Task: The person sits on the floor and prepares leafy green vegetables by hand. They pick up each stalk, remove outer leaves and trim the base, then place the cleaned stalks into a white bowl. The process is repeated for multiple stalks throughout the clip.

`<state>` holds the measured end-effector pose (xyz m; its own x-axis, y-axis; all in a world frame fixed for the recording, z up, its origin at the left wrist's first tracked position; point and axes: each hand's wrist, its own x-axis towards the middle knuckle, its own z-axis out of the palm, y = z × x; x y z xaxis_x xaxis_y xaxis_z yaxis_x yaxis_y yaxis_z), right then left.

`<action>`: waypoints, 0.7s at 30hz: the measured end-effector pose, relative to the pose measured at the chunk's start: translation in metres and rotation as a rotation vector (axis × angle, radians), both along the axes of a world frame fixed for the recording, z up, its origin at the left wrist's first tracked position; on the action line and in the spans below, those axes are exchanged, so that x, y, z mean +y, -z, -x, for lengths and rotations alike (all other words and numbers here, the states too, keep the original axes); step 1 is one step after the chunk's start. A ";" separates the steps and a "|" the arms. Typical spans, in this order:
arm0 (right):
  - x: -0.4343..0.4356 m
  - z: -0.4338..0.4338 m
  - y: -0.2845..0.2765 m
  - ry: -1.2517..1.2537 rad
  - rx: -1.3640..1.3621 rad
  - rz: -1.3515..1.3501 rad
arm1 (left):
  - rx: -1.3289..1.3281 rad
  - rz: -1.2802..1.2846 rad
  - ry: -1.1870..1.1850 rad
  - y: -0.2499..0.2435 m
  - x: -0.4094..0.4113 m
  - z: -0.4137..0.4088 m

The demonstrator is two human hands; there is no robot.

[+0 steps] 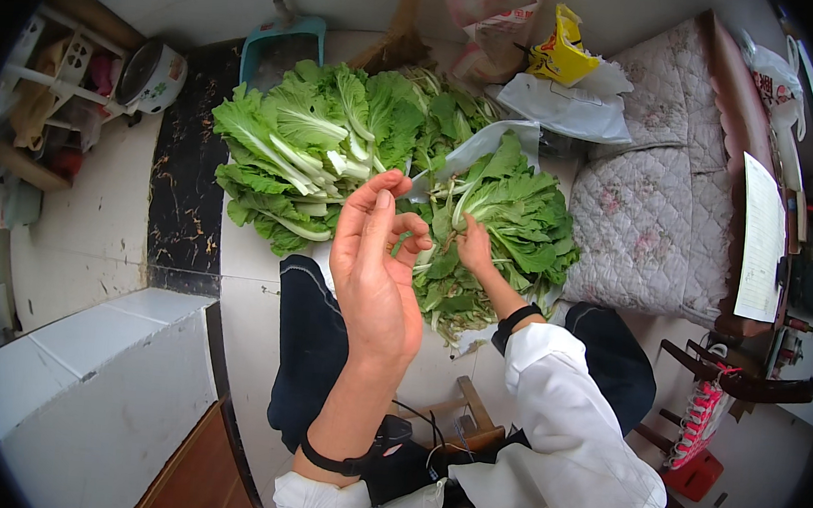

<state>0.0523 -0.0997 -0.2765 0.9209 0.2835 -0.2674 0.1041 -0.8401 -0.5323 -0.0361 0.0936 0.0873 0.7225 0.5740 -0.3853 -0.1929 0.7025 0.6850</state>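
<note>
My left hand [379, 288] is raised close to the camera, palm turned to the right. Its fingers are loosely curled and apart, and nothing shows between them. My right hand [475, 247] reaches down into a pile of leafy greens [524, 220] on the right, its fingertips at the pale stem base of one plant. Whether the fingers are closed around that stem is hard to see. Beyond my left hand lies a heap of greens [294, 138] with white stalks towards me. Loose, wilted leaves [446, 293] lie below the right pile.
A white plastic sheet [490, 144] shows between the piles. Behind them are a blue dustpan [283, 40], a broom [393, 42] and a yellow bag [562, 48]. A quilted cover [651, 237] borders the right. A tiled ledge [104, 366] stands at left, a wooden stool [472, 417] below me.
</note>
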 end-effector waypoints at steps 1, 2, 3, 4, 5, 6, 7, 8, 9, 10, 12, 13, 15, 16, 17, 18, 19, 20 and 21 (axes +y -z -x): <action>-0.009 -0.009 0.004 0.043 0.020 0.036 | 0.003 0.004 0.020 0.000 -0.002 -0.003; -0.017 -0.018 0.008 0.028 0.081 0.100 | 0.012 0.013 0.030 0.000 -0.005 -0.006; -0.014 -0.024 0.006 0.019 0.170 0.110 | 0.026 0.015 0.034 0.002 -0.007 -0.008; -0.007 -0.028 0.001 0.003 0.261 0.118 | 0.042 0.015 0.033 0.004 -0.007 -0.009; 0.002 -0.031 -0.003 -0.015 0.352 0.126 | 0.050 0.006 0.034 0.006 -0.007 -0.009; 0.004 -0.033 -0.002 -0.040 0.359 0.188 | 0.052 0.006 0.046 0.007 -0.009 -0.011; 0.006 -0.036 -0.001 -0.019 0.374 0.218 | 0.055 0.006 0.058 0.008 -0.011 -0.013; 0.007 -0.038 -0.001 0.001 0.389 0.247 | 0.056 0.012 0.066 0.009 -0.013 -0.014; 0.011 -0.039 0.002 0.014 0.405 0.275 | 0.058 0.014 0.069 0.009 -0.014 -0.015; 0.015 -0.039 0.003 0.086 0.467 0.257 | 0.060 0.016 0.071 0.009 -0.015 -0.015; 0.015 -0.033 0.010 0.124 0.436 0.174 | 0.054 0.009 0.086 0.010 -0.015 -0.017; 0.013 -0.030 0.015 0.143 0.420 0.136 | 0.050 0.007 0.092 0.011 -0.016 -0.017; 0.010 -0.015 0.019 0.256 0.479 -0.005 | 0.057 0.008 0.089 0.012 -0.015 -0.017; 0.013 -0.006 0.019 0.308 0.509 -0.078 | 0.062 0.005 0.083 0.012 -0.014 -0.016; 0.017 0.002 0.020 0.340 0.502 -0.133 | 0.064 -0.003 0.082 0.012 -0.013 -0.015; 0.015 0.008 0.023 0.384 0.487 -0.185 | 0.059 -0.004 0.091 0.011 -0.014 -0.015; 0.013 0.010 0.026 0.427 0.470 -0.237 | 0.054 -0.006 0.101 0.009 -0.015 -0.015; 0.011 0.010 0.029 0.503 0.491 -0.299 | 0.055 -0.002 0.104 0.008 -0.016 -0.015; 0.008 0.008 0.033 0.581 0.508 -0.362 | 0.053 0.002 0.111 0.008 -0.017 -0.016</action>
